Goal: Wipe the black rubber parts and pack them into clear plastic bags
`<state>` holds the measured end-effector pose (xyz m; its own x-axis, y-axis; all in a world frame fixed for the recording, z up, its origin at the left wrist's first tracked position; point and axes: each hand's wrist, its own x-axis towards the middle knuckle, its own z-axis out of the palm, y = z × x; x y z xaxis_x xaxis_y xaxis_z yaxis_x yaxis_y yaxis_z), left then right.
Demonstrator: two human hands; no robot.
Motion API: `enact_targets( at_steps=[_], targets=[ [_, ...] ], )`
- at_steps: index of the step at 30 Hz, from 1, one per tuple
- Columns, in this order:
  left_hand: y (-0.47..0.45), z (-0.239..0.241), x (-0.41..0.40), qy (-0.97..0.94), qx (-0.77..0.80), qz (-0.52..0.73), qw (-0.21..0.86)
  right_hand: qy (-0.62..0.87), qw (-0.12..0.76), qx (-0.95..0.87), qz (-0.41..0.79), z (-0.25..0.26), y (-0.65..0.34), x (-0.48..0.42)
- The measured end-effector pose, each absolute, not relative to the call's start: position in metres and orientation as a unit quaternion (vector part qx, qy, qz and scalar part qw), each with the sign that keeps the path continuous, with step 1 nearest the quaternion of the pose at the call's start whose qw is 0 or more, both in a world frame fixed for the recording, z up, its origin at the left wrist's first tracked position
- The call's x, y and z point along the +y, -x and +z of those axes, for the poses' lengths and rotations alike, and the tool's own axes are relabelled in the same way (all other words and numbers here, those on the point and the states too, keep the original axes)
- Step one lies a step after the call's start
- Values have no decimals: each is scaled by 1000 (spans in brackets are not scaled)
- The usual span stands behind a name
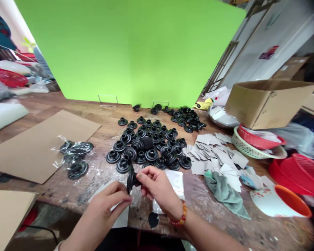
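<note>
Right fingers (pixel 144 177) pinch a black knob (pixel 131 179); left fingers (pixel 122 198) are beside, their grip I cannot tell. Clear bags (pixel 72 157) contain similar knobs (pixel 77 170).

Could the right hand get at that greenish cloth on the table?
Probably yes: nothing tall stands between the right hand and the cloth, though that hand would likely have to release the black piece first.

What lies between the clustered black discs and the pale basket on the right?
The head view shows scattered pale cards between the black discs and the pale basket.
</note>
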<state>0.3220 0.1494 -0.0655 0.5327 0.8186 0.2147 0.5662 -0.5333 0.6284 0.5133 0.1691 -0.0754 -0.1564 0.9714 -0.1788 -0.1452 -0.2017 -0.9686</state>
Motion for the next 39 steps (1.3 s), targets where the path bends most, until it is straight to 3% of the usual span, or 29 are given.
enact_targets(
  at_steps=[4,7,13,17,23,27,31,34,39],
  targets=[
    [-327,-80,149,-827,398,333,217,501,491,-439,561,-85,-514,166],
    [-328,-89,152,-783,433,369,254,500,481,-465,549,-93,-518,166],
    [-342,-85,157,-549,476,335,600,469,428,-525,566,-93,-518,159],
    [-347,-76,155,-392,482,367,692,436,426,-517,600,-96,-520,156],
    [-349,-75,154,-359,469,382,711,444,446,-493,601,-97,-521,153],
    [-349,-76,155,-361,429,389,731,369,490,-451,648,-96,-518,153],
    [-348,-77,153,-392,411,381,730,399,451,-419,680,-106,-515,154],
    [-342,-79,153,-425,424,385,701,459,418,-525,582,-104,-515,152],
    [-320,-72,170,-582,453,348,579,448,438,-685,372,-85,-522,147]
  ],
)
